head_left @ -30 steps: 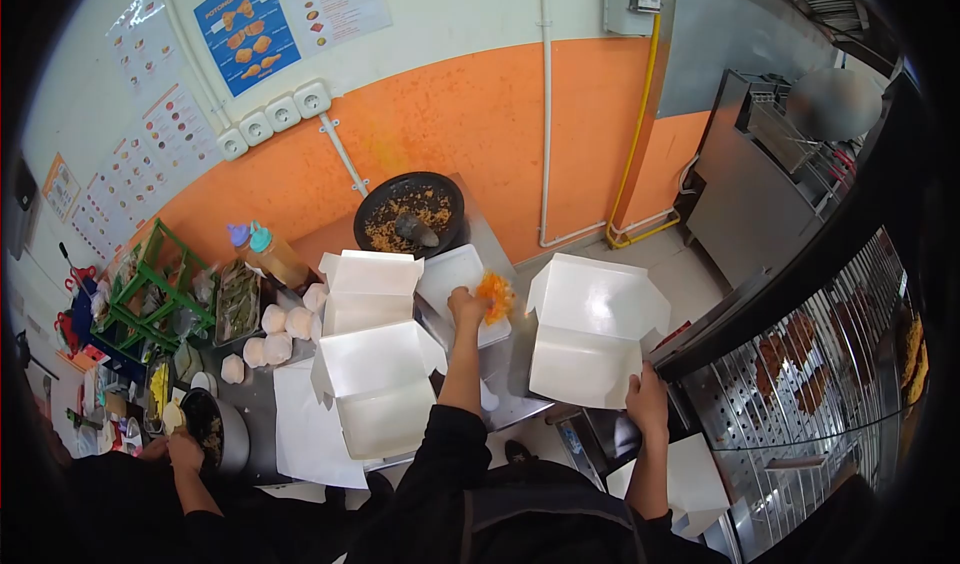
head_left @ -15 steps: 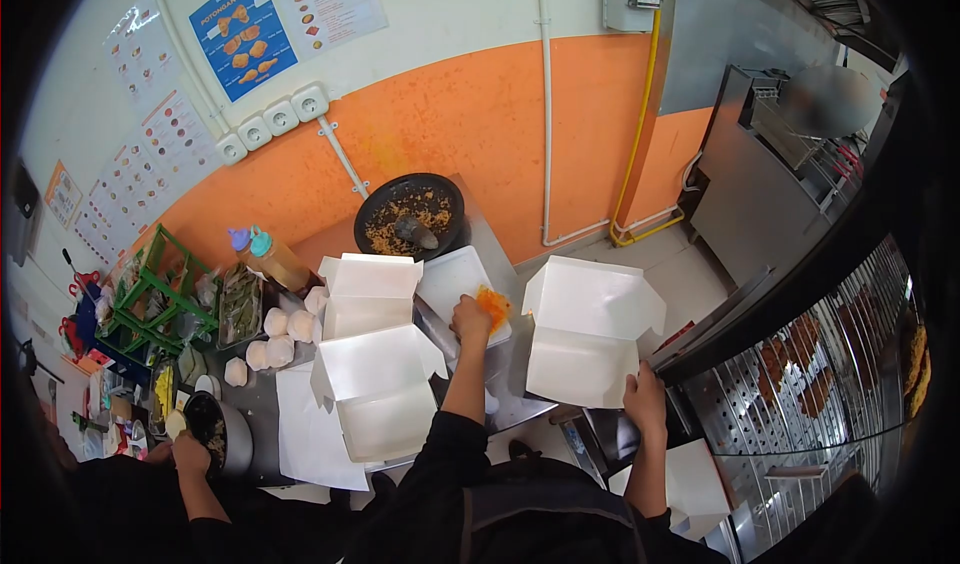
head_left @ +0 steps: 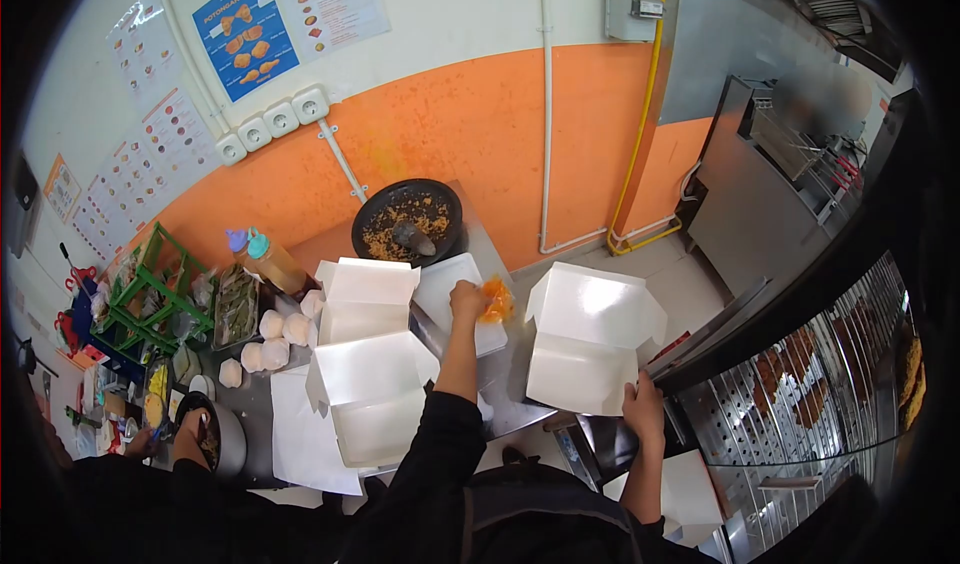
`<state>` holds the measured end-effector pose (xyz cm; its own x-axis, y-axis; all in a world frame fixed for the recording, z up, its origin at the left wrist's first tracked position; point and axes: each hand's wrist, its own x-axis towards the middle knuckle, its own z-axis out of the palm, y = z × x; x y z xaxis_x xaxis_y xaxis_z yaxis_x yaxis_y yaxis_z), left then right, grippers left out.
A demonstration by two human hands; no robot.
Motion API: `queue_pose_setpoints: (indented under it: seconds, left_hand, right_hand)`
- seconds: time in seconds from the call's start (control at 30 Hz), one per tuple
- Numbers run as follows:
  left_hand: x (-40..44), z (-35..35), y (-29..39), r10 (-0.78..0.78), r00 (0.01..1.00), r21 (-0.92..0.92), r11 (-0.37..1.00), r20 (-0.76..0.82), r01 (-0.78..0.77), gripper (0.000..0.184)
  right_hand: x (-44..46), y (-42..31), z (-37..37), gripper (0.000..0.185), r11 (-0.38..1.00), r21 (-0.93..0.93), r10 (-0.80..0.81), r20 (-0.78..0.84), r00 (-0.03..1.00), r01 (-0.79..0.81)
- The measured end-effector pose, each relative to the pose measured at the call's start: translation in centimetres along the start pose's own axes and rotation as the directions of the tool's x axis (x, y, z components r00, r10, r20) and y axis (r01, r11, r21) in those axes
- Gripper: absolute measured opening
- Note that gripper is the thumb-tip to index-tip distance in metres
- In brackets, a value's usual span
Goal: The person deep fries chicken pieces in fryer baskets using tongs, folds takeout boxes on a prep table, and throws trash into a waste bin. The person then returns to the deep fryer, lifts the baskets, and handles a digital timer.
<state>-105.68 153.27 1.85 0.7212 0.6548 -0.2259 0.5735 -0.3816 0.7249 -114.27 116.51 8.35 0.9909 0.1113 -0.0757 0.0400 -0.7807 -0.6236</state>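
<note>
L hand (head_left: 466, 300) grips orange item (head_left: 497, 300), R hand (head_left: 643, 410) open box (head_left: 575, 380), long axis pointing fwd.

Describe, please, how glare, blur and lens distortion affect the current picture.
Head view: fisheye distortion, black corners; head view: bright glare on the open white box in the right hand; head view: the orange item at the left hand looks soft; head view: a heavily blurred patch above the steel unit.

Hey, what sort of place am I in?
Probably a takeaway kitchen, perhaps selling fried chicken: open white boxes, browned food pieces at the right, and a blue wall poster headed "Potongan Ayam" suggest it.
</note>
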Motion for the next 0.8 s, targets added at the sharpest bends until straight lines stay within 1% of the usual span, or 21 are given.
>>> queue_pose_setpoints:
  seconds: [0.07, 0.1, 0.17, 0.2, 0.27, 0.3, 0.37, 0.43, 0.5, 0.57, 0.6, 0.63, 0.67, 0.7, 0.77, 0.8]
  left_hand:
    - [-0.7, 0.5, -0.2, 0.038, 0.996, 0.241, 0.97, -0.077, -0.018, 0.022]
    - [-1.1, 0.8, -0.3, 0.038, 0.997, 0.243, 0.97, -0.074, -0.019, 0.022]
    - [-1.5, 1.4, -0.5, 0.158, 0.951, 0.418, 0.908, -0.267, -0.033, 0.016]
    - [-1.5, 1.4, -0.7, 0.157, 0.951, 0.42, 0.907, -0.267, -0.031, 0.016]
    - [-1.2, 1.4, -0.9, 0.105, 0.981, 0.326, 0.944, -0.165, -0.046, 0.017]
    - [-1.1, 1.4, -0.9, 0.105, 0.981, 0.327, 0.944, -0.165, -0.046, 0.017]
    - [-1.2, 1.4, -0.8, 0.049, 0.985, 0.185, 0.983, -0.166, -0.017, 0.026]
    - [-1.9, 1.3, -0.6, 0.043, 0.986, 0.214, 0.977, -0.163, -0.007, 0.025]
    - [-2.1, 1.0, -0.5, 0.039, 0.986, 0.245, 0.97, -0.159, 0.001, 0.023]
    - [-2.1, 0.8, -0.5, 0.032, 0.988, 0.161, 0.987, -0.151, -0.007, 0.028]
    - [-1.9, 1.0, -0.9, 0.031, 0.989, 0.165, 0.986, -0.147, -0.006, 0.028]
    - [-1.8, 1.1, -1.4, 0.092, 0.983, 0.13, 0.989, -0.157, -0.071, 0.027]
    - [-1.6, 1.2, -1.8, 0.156, 0.973, 0.095, 0.985, -0.171, -0.141, 0.027]
    - [-1.4, 1.2, -2.0, 0.165, 0.971, 0.096, 0.984, -0.17, -0.15, 0.027]
    - [-1.6, 1.3, -1.9, 0.205, 0.964, 0.119, 0.975, -0.172, -0.186, 0.033]
    - [-1.9, 1.2, -1.7, 0.17, 0.972, 0.071, 0.985, -0.162, -0.16, 0.036]
  right_hand:
    - [0.1, 0.0, -0.2, 0.025, 1.0, 0.005, 0.026, 0.008, 1.0, -0.026]
    - [0.1, 0.0, -0.1, 0.026, 1.0, 0.006, 0.028, 0.01, 1.0, -0.029]
    - [0.2, 0.1, 0.1, 0.026, 1.0, 0.007, 0.03, 0.017, 0.999, -0.03]
    - [0.3, 0.3, 0.1, 0.026, 0.999, 0.024, 0.025, 0.029, 0.999, -0.025]
    - [0.6, 0.5, 0.4, 0.025, 0.999, 0.043, 0.019, 0.042, 0.999, -0.021]
    - [0.7, 0.6, 0.7, 0.028, 0.999, 0.047, 0.012, 0.048, 0.999, -0.014]
    - [0.6, 0.6, 0.8, 0.03, 0.999, 0.048, 0.006, 0.059, 0.998, -0.009]
    - [0.6, 0.1, 1.0, 0.027, 0.999, 0.035, -0.037, 0.065, 0.997, 0.035]
    - [0.6, -0.2, 1.5, 0.029, 0.998, 0.059, -0.037, 0.095, 0.995, 0.032]
    - [1.1, 0.1, 2.6, 0.032, 0.996, 0.085, -0.033, 0.12, 0.992, 0.023]
    - [1.6, 0.5, 3.7, 0.034, 0.996, 0.068, -0.06, 0.141, 0.988, 0.051]
    - [1.7, 0.8, 4.6, 0.036, 0.996, 0.053, -0.086, 0.164, 0.983, 0.078]
    - [1.8, 0.5, 4.8, 0.037, 0.999, 0.015, -0.035, 0.175, 0.984, 0.033]
    - [1.9, 0.5, 5.2, 0.037, 0.999, 0.018, -0.035, 0.166, 0.985, 0.032]
    - [2.4, 0.4, 5.5, 0.036, 0.997, -0.037, -0.067, 0.147, 0.987, 0.073]
    - [2.6, 0.3, 5.5, 0.036, 0.997, -0.038, -0.064, 0.131, 0.989, 0.069]
